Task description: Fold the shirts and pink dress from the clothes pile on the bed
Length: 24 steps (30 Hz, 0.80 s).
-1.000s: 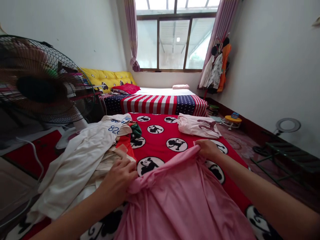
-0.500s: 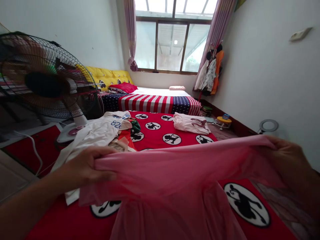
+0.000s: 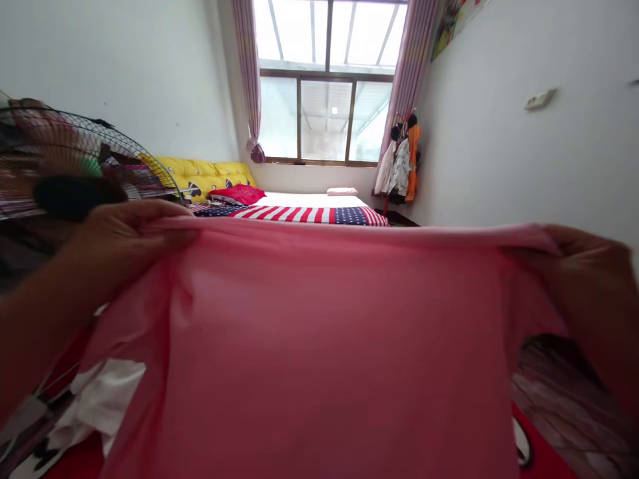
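Note:
A pink shirt (image 3: pixel 339 339) hangs stretched wide between my two hands and fills the lower middle of the head view. My left hand (image 3: pixel 130 233) pinches its upper left edge, thumb in front. At the upper right edge, my right hand (image 3: pixel 579 259) is closed on the cloth, slightly blurred. The top edge runs nearly straight between them, and a sleeve droops below my left hand. Behind the shirt, most of the red cover (image 3: pixel 542 446) with round monkey prints is hidden. Part of a white garment (image 3: pixel 107 392) shows past the shirt's left side.
A black-caged fan (image 3: pixel 74 166) stands close on the left. Beyond the shirt is a bed with a flag-patterned cover (image 3: pixel 299 214), a red pillow (image 3: pixel 242 194) and a yellow padded backrest (image 3: pixel 200 176). Clothes (image 3: pixel 402 163) hang by the window, near the right wall.
Both hands have risen and spread the pink shirt, which now hangs flatter and covers the white garments and red cover. The view has tilted up and turned slightly right.

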Tool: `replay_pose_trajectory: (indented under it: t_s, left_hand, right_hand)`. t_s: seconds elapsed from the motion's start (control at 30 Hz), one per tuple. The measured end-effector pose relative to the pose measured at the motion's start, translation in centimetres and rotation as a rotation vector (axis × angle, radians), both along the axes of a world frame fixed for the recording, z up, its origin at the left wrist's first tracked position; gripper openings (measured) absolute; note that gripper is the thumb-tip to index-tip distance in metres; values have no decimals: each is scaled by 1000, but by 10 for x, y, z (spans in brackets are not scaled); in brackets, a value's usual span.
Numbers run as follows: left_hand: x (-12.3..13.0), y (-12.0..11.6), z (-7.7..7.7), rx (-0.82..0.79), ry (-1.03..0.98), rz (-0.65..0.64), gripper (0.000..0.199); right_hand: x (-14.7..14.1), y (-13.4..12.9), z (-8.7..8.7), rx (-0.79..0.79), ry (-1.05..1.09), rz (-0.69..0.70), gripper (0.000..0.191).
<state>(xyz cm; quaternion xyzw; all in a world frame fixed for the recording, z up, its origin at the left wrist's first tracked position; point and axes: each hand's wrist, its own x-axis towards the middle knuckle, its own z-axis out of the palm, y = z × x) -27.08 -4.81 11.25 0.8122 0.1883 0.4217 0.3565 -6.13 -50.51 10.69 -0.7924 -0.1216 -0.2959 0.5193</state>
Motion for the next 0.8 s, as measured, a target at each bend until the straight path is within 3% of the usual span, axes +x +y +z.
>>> replay_pose_trajectory:
  t_s: [0.1, 0.17, 0.27, 0.37, 0.47, 0.6, 0.8]
  left_hand:
    - [68, 7, -30, 54, 97, -155, 45]
    - [108, 19, -63, 149, 206, -218, 36]
    - [162, 33, -113, 374, 441, -159, 30]
    - [208, 41, -149, 483, 590, -66, 29]
    - [244, 48, -166, 508, 658, -9, 30]
    - [272, 59, -177, 566, 713, 98, 37]
    - [287, 48, -202, 698, 773, 114, 32]
  right_hand:
    - [50, 20, -27, -30, 121, 96, 38]
    - [92, 32, -59, -205, 164, 197, 37]
    - [156, 53, -111, -466, 193, 251, 41]
    - [205, 75, -152, -592, 194, 176, 42]
    - [236, 93, -174, -666, 182, 50, 41]
    - [262, 108, -185, -741, 187, -82, 44]
    - [261, 127, -207, -838, 211, -131, 34]
